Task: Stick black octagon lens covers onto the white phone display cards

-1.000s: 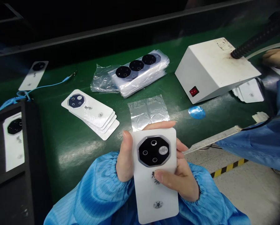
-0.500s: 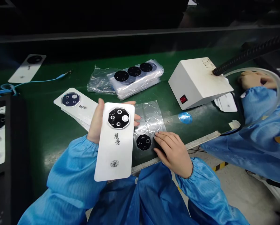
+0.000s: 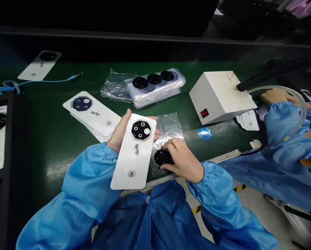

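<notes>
At far left, a black tray (image 3: 11,139) carries a white panel with a black camera plate. On the green bench to its right lies a fanned stack of similar panels (image 3: 100,119). The left hand (image 3: 117,135) holds one panel (image 3: 134,163) tilted above the bench edge, thumb along its left side and fingers emerging beyond its right. Behind it rests a bundle of film packets (image 3: 156,93). Right of the held panel, a loose black disc (image 3: 160,158) lies at the near end of a clear film sheet (image 3: 175,123). The right hand (image 3: 183,161), apart from the left, has thumb and fingertips at the disc; whether they grip it cannot be told. Step in hand, by judgement: picking up the disc. The next move calls for a secure edge hold, panel kept steady
</notes>
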A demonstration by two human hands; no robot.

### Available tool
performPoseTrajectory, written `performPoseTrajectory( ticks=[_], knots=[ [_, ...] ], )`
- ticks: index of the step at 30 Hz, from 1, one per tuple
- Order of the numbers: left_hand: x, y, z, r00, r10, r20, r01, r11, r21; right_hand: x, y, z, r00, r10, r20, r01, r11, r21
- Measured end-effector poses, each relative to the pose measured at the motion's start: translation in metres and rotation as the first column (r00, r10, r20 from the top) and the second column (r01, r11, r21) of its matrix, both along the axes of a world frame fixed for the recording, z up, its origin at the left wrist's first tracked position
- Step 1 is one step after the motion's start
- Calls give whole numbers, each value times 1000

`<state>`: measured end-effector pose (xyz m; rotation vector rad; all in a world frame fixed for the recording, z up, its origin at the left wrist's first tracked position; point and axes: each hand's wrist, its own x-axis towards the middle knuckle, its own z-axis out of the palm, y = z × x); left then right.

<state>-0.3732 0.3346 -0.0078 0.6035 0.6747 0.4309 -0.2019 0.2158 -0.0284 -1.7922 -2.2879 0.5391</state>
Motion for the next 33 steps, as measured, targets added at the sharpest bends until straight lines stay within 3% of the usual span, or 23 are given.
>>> performPoseTrajectory(
  ticks=[11, 17, 24, 29, 33],
  knots=[
    [-5, 0, -8, 988, -30, 151, 22, 998, 54, -1, -8, -1, 999, -3, -39, 5, 998, 57],
    [-5, -1, -11, 966, -64, 252, 45, 996, 82, -4, -16, -3, 999, 23, 45, -29, 988, 151],
    [-5, -2, -11, 965, -68, 254, 52, 996, 69, 0, -17, 1, 993, 83, 89, -97, 981, 170],
    [-5, 1, -14, 961, -57, 272, 43, 997, 59, -5, -23, 6, 975, 124, 182, -177, 935, 309],
    [-5, -4, -5, 964, 4, 264, -20, 998, 57, -1, -39, 15, 979, 202, 34, -203, 932, 301]
  ],
)
